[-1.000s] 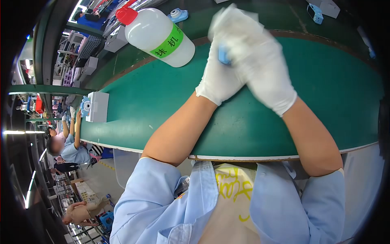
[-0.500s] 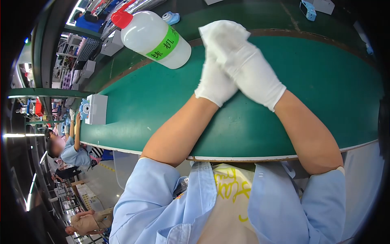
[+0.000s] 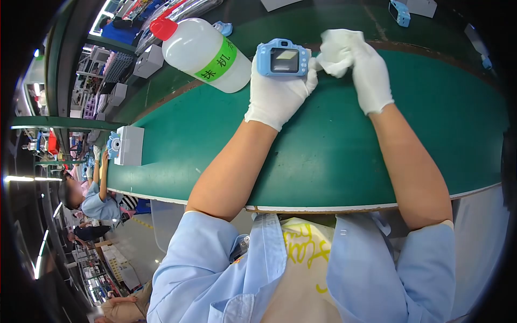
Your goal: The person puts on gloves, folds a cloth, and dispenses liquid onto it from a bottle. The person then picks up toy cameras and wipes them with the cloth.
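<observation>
My left hand (image 3: 280,97), in a white glove, holds a small light-blue toy camera (image 3: 284,58). Its back, with a dark screen and white buttons, faces me. To the right, my gloved right hand (image 3: 371,75) is closed on a crumpled white cloth (image 3: 340,51), a little apart from the toy camera. Left of my left hand stands a translucent white bottle (image 3: 207,54) with a red spout cap and a green label.
The green work mat (image 3: 323,167) lies below my arms. A white box (image 3: 130,145) with a blue toy camera (image 3: 113,145) beside it sits at the left, near a co-worker (image 3: 94,196). Another blue camera (image 3: 399,13) lies on the belt at the back right.
My hands, pressed together over the cloth before, have come apart. The right hand has moved right with the cloth, and the toy camera now shows in my left hand.
</observation>
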`<state>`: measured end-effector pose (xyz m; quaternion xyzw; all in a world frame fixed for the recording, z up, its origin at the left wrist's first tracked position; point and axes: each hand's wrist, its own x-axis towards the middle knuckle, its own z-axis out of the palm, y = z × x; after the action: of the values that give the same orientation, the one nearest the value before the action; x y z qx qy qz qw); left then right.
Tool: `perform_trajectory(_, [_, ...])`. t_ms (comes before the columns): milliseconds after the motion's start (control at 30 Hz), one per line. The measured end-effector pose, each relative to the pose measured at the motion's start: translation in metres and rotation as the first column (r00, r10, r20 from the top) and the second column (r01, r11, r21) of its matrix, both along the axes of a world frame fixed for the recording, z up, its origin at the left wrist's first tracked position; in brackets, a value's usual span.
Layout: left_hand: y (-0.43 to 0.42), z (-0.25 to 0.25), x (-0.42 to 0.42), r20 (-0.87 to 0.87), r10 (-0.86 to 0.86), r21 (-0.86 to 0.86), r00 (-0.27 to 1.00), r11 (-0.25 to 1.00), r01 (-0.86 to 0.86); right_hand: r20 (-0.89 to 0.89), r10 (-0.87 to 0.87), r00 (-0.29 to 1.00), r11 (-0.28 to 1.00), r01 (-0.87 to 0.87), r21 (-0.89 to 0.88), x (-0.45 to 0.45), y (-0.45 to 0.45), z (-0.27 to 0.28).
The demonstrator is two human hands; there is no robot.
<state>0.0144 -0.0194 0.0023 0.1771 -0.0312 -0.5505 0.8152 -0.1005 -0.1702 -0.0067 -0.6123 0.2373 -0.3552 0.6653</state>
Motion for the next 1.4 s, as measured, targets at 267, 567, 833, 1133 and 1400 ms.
perform_trajectory(267, [-0.090, 0.003, 0.065, 0.837, 0.295, 0.214, 0.461, 0.599, -0.772, -0.177, -0.076, 0.981, 0.975, 0.110, 0.193, -0.007, -0.019, 0.013])
perform_trajectory(567, [-0.100, -0.022, 0.102, 0.853, -0.515, 0.014, -0.081, 0.178, -0.984, -0.029, 0.027, 0.999, 0.959, -0.018, 0.283, -0.002, -0.022, -0.001])
perform_trajectory(833, [-0.013, -0.006, -0.013, 0.891, -0.283, 0.052, -0.354, 0.841, -0.539, 0.247, 0.037, 0.968, 0.808, -0.174, 0.562, 0.004, -0.041, -0.019])
perform_trajectory(1133, [0.053, -0.014, -0.034, 0.877, -0.232, 0.022, -0.421, 0.894, -0.447, 0.143, -0.004, 0.990, 0.901, -0.059, 0.429, -0.003, -0.059, -0.006])
perform_trajectory(1400, [0.056, -0.016, -0.025, 0.811, -0.174, -0.012, -0.558, 0.950, -0.313, -0.065, -0.447, 0.892, 0.788, 0.358, -0.500, 0.039, -0.210, 0.041])
